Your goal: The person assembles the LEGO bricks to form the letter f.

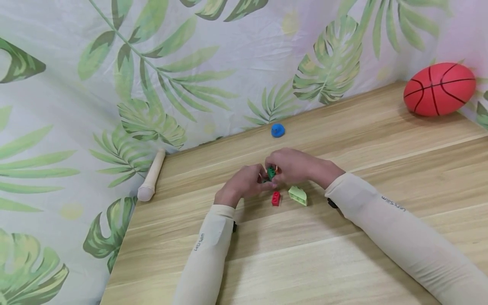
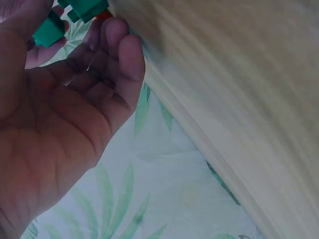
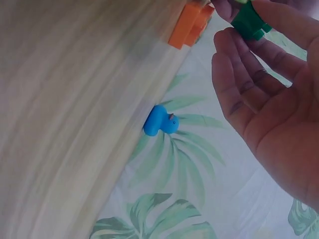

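In the head view my left hand (image 1: pixel 244 182) and right hand (image 1: pixel 291 165) meet over the table, fingertips close together around green toy bricks (image 1: pixel 271 172). My left thumb and finger pinch one green brick (image 2: pixel 50 30), seen in the left wrist view beside a second green brick (image 2: pixel 85 7). The right wrist view has my right thumb and fingers pinching a green brick (image 3: pixel 249 21). An orange brick (image 3: pixel 187 26) stands on the table near the hands. Just in front of them lie a red brick (image 1: pixel 276 198) and a pale green brick (image 1: pixel 298 195). Fingers partly hide the held bricks.
A blue toy duck (image 1: pixel 278 130) sits behind the hands by the table's back edge. At the far right is a red basketball (image 1: pixel 439 89). A pale stick with a rounded end (image 1: pixel 152 176) lies along the left edge. Leaf-patterned cloth (image 1: pixel 213 76) hangs behind.
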`<state>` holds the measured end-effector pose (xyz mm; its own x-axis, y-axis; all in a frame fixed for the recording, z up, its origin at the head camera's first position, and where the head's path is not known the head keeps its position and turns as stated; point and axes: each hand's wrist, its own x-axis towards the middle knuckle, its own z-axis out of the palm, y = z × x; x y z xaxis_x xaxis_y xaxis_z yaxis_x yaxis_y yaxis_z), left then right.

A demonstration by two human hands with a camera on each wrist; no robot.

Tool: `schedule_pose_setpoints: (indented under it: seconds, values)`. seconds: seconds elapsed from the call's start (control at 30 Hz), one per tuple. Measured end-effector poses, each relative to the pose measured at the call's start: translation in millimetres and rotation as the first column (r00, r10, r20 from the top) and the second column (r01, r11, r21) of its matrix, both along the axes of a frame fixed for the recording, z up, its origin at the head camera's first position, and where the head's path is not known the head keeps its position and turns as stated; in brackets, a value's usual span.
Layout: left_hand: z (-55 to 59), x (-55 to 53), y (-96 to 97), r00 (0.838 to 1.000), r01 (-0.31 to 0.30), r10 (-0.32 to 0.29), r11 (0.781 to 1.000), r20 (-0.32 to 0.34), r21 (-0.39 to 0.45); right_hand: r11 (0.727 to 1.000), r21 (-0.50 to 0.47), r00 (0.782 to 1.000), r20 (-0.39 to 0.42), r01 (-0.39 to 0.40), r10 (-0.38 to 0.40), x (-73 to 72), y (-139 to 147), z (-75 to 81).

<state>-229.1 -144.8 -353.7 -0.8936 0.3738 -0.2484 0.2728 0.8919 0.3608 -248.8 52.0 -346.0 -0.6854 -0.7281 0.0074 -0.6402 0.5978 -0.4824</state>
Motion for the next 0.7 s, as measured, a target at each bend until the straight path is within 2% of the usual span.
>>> schedule_pose_setpoints:
  seconds: [0.1, 0.3, 0.4, 0.57, 0.7]
  values:
    - [-1.1, 0.0, 1.6, 1.0, -0.009, 0.009, 1.0, -0.002, 0.002, 1.0, 0.005, 1.0, 0.001, 0.014, -0.014, -0.5, 1.9, 0.0]
    - [-2.8, -1.6, 2.8, 0.997, 0.06, -0.061, 0.998, -0.054, -0.007, 1.0, 0.011, 1.0, -0.005, 0.008, -0.008, -1.0, 1.9, 0.2]
    - [-3.1, -1.8, 2.3, 0.996, 0.062, -0.062, 0.998, -0.061, 0.003, 1.0, 0.019, 1.0, -0.006, 0.014, -0.014, -1.1, 2.2, 0.4]
    - [-3.6, -0.7, 1.5, 0.999, 0.027, -0.028, 1.0, -0.039, -0.015, 0.999, 0.027, 1.0, -0.009, 0.018, -0.018, 1.0, 1.8, 2.5]
    - [-1.6, 0.0, 1.8, 0.999, 0.042, -0.042, 0.999, 0.004, -0.033, 0.999, 0.033, 1.0, -0.01, 0.023, -0.023, 4.0, 3.1, 4.2]
